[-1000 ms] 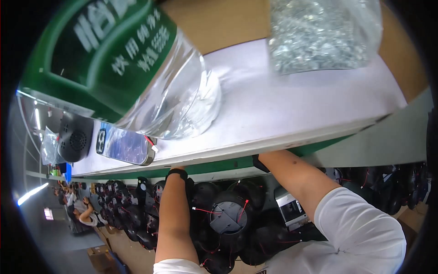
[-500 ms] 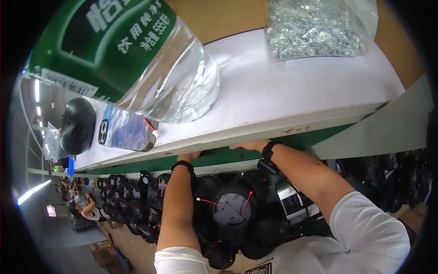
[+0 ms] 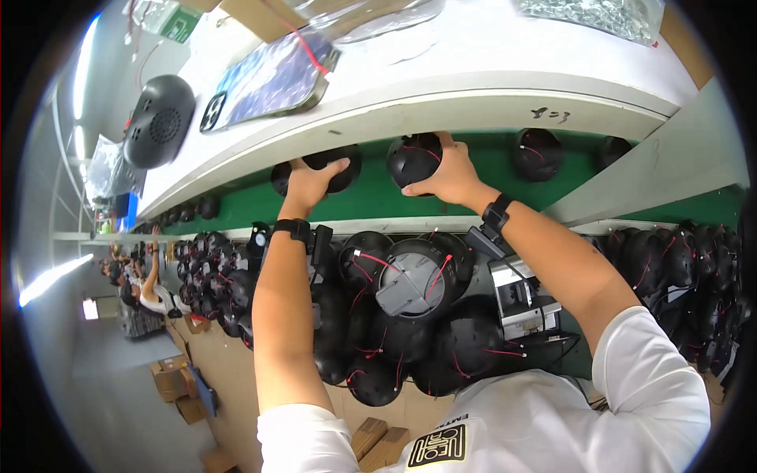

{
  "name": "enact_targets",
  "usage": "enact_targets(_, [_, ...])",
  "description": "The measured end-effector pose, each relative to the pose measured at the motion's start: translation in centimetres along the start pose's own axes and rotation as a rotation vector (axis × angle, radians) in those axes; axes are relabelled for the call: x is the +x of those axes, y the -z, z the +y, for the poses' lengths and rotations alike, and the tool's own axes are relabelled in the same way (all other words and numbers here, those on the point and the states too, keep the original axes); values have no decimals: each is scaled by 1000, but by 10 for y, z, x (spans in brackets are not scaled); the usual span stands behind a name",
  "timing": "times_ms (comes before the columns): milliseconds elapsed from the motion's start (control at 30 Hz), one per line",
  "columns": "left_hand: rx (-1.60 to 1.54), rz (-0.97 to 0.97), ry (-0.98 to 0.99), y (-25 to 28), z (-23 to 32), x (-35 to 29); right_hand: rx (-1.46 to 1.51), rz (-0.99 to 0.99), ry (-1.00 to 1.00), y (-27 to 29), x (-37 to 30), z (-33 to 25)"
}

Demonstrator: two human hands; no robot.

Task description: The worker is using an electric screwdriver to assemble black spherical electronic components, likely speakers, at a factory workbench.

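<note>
My right hand (image 3: 456,175) wraps round the side of a black dome-shaped housing (image 3: 414,162) with a thin red wire, its thumb below and fingers above. On the green surface beneath the white shelf, my left hand (image 3: 309,185) is curved against another black rounded housing (image 3: 341,164); its thumb lies across the front, and some fingertips are hidden behind it. Black also shows left of that hand; whether it is the same piece, I cannot tell. Two more black domes, one (image 3: 537,154) with a red wire, stand to the right on the green surface (image 3: 481,150).
Above runs the white shelf (image 3: 441,79), bearing a phone (image 3: 268,83), a black oval device with a speaker grille (image 3: 160,121) and a bag of metal parts (image 3: 595,14). Many black housings with red wires (image 3: 410,331) are heaped below. People (image 3: 150,288) sit far left.
My view has dropped and the large water bottle has left it. Both hands, partly hidden under the shelf before, now show on black housings.
</note>
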State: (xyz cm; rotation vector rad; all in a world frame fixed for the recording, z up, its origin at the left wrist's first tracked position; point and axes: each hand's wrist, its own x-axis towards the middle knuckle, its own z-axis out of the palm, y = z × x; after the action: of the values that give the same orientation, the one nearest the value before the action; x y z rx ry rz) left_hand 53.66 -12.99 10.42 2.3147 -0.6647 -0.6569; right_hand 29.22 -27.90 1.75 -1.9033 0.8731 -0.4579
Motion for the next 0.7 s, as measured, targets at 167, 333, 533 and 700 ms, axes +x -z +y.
enact_targets(167, [-127, 34, 5, 30, 2, -42, 48, 8, 97, 3, -11, -20])
enact_targets(333, [-197, 14, 128, 58, 16, -72, 102, 48, 228, 26, -22, -29])
enact_targets(533, [-157, 49, 116, 89, 24, -113, 186, -16, 289, 46, -39, -45])
enact_targets(700, [-173, 55, 136, 113, 29, -162, 134, -26, 291, 68, -63, -62])
